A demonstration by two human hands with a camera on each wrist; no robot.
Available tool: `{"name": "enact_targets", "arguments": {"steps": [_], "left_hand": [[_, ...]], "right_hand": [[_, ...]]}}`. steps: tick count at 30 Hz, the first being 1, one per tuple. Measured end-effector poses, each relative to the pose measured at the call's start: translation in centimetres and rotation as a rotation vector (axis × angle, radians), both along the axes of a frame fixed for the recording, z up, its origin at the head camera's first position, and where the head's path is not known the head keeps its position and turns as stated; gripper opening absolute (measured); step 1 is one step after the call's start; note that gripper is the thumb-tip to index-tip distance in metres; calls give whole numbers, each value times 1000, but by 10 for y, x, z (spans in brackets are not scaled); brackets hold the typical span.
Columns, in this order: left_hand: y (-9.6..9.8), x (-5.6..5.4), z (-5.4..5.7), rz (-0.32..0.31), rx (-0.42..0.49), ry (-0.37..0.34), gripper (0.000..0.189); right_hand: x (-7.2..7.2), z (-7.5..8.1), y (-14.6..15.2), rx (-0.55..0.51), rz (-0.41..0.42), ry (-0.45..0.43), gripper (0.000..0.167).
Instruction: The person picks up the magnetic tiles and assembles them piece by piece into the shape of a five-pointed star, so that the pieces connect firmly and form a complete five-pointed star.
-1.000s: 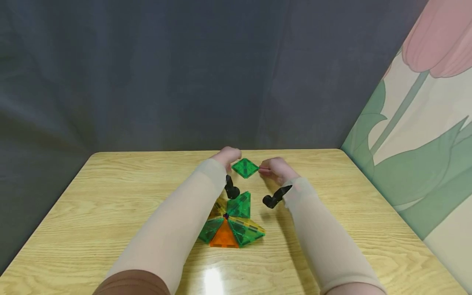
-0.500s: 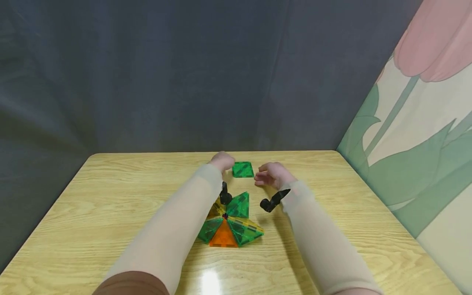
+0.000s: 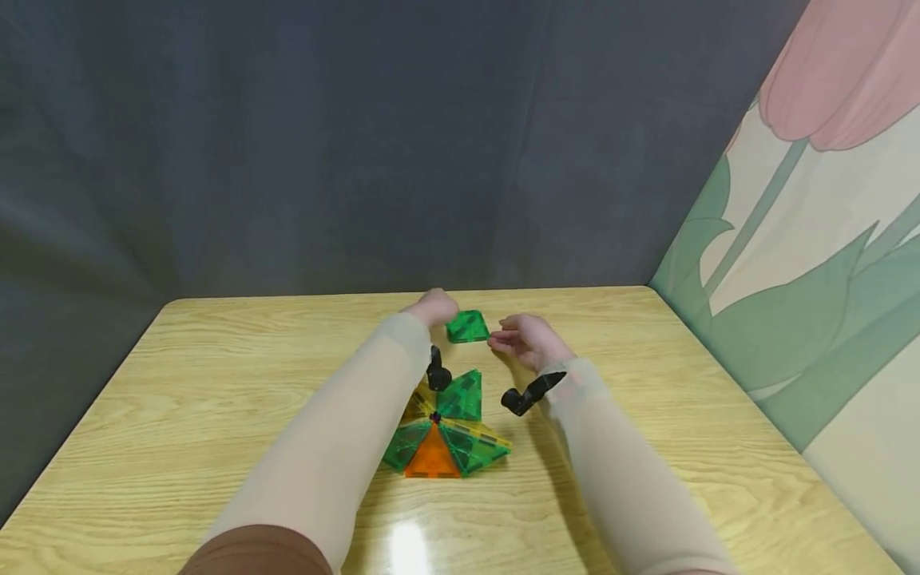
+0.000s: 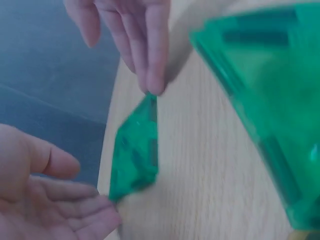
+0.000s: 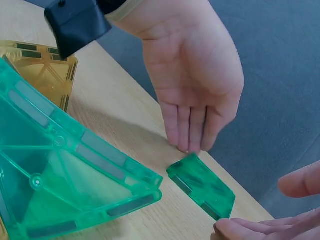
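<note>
A flat four-sided piece of green magnetic tile (image 3: 469, 327) lies near the table's back edge between my two hands. My left hand (image 3: 434, 307) is at its left. In the left wrist view, the straight fingertips of that hand (image 4: 55, 200) meet the tile's near corner, thumb held apart. My right hand (image 3: 530, 339) stands at the other side, its straight fingers pointing down; in the right wrist view, the left hand's fingertips (image 5: 187, 145) are right at the upper corner of the green tile (image 5: 202, 185). Neither hand is curled round it.
Nearer me on the wooden table (image 3: 216, 383) sits a raised fan of magnetic tiles, with an orange triangle (image 3: 434, 457), green ones (image 3: 463, 395) and yellow ones. My left forearm hides its left part. A dark curtain (image 3: 359, 144) hangs behind; a flower-patterned panel (image 3: 812, 263) stands at right.
The green tile has turned from a diamond with side corners to a more square-on, slightly tilted position. My right fingers drew off its corner, then came back near it. The fan stays put.
</note>
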State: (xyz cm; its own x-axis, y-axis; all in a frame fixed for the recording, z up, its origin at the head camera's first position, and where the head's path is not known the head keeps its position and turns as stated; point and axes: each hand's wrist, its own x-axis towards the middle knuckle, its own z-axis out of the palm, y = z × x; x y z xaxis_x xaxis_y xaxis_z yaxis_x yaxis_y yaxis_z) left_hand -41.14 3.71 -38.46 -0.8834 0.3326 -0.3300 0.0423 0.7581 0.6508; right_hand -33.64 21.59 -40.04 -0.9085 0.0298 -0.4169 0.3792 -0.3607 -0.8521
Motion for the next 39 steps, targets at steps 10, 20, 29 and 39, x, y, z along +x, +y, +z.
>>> {"name": "enact_targets", "arguments": {"steps": [10, 20, 29, 39], "left_hand": [[-2, -5, -16, 260, 252, -152, 48], [-5, 10, -20, 241, 363, -230, 30], [-8, 11, -23, 269, 366, -248, 35], [-21, 22, 12, 181, 484, -225, 48]], "right_hand": [[4, -4, 1, -32, -4, 20, 50], [5, -15, 14, -77, 103, 44, 50], [6, -15, 12, -121, 139, 22, 50], [24, 11, 6, 140, 287, 235, 45]]}}
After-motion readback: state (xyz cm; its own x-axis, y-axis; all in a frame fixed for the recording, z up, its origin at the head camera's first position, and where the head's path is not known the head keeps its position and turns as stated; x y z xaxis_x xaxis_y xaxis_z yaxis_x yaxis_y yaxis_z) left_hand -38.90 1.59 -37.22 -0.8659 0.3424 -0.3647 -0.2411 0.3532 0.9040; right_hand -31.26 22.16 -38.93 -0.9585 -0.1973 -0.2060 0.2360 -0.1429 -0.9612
